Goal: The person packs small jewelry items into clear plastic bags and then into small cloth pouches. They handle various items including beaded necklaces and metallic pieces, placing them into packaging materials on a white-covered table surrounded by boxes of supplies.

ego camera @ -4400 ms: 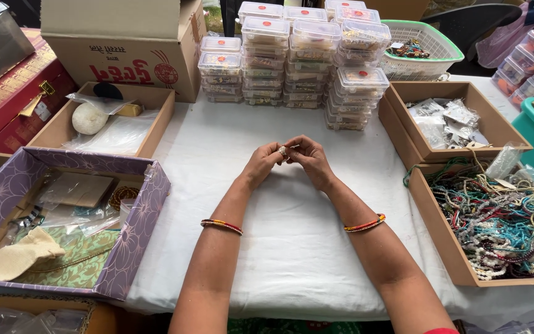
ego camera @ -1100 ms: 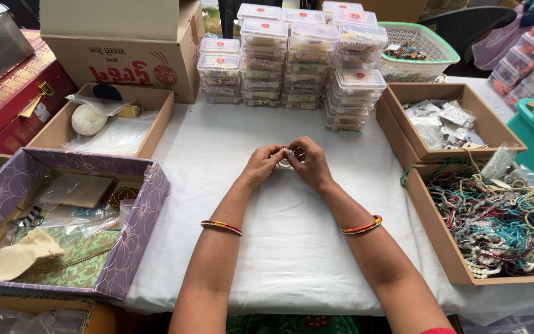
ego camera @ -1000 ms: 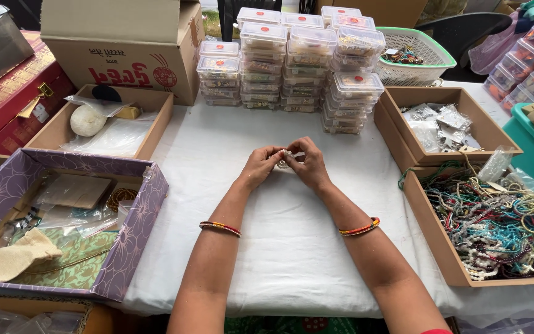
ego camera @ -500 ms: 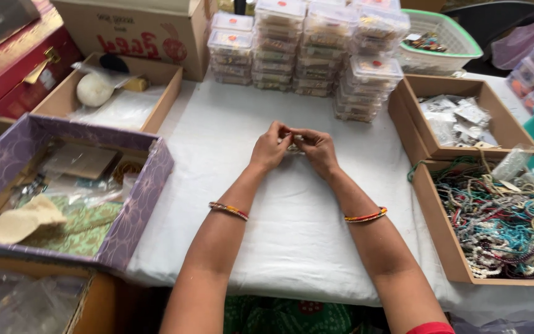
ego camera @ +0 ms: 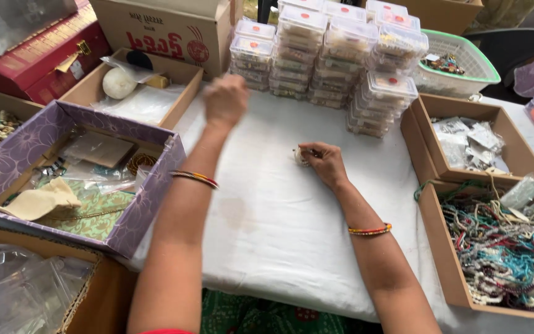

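the right hand (ego camera: 324,162) pinches a small pale beaded piece (ego camera: 301,156) on the white worktop (ego camera: 279,229), just in front of the stacked clear boxes (ego camera: 335,43), while the left hand (ego camera: 225,99), loosely curled and blurred, hovers beside those boxes.

Stacked clear plastic boxes (ego camera: 335,52) stand behind a purple box (ego camera: 44,127) (open-topped).

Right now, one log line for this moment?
left hand: raised, blurred, near stacked boxes | right hand: holds small bead piece on white cloth
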